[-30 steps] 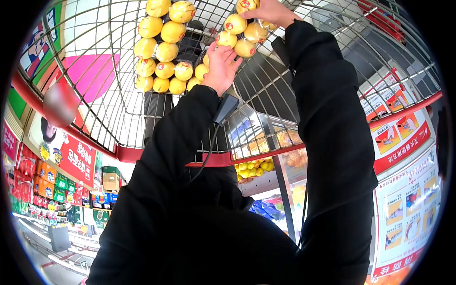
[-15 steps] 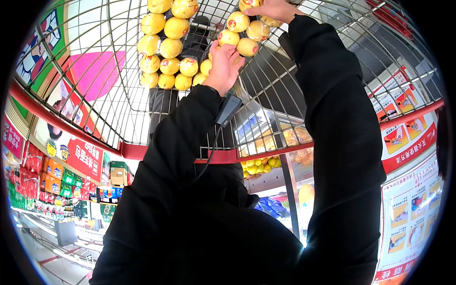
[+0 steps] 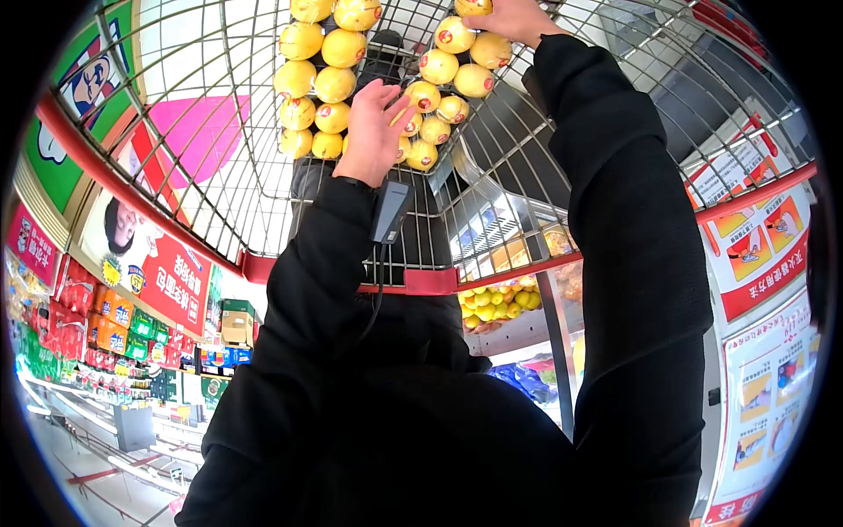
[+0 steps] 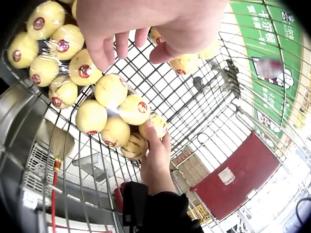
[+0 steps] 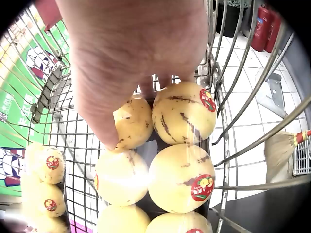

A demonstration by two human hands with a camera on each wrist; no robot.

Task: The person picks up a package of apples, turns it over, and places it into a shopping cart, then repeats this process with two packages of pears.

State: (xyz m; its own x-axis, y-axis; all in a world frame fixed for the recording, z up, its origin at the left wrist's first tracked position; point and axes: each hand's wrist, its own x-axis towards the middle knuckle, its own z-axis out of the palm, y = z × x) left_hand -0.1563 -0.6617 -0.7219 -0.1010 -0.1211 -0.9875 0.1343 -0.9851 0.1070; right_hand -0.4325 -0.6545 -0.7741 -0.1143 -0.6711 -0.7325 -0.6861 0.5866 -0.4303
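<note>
In the head view, my right hand (image 3: pixel 518 19) grips the far end of a wrapped pack of yellow pepino melons (image 3: pixel 474 81), inside a wire shopping cart. Thumb and fingers reach over the end fruits in the right wrist view, where the melons (image 5: pixel 182 177) show dark streaks and red stickers on a black tray. My left hand (image 3: pixel 373 132) hovers over the near side of the cart, its fingers loosely spread and holding nothing. Beneath and beside it lies another pack (image 3: pixel 421 156). A third pack (image 3: pixel 316 75) lies along the left.
The cart's red handle bar (image 3: pixel 430 281) runs close before my body. Wire walls (image 3: pixel 518 167) rise around the packs. Beyond the cart are a fruit shelf (image 3: pixel 500 303), a broom (image 5: pixel 279 155) and fire extinguishers (image 5: pixel 265 29).
My left hand has come away from the near end of the right-hand pack and moved left, uncovering melons there. My right hand keeps its grip on the far end.
</note>
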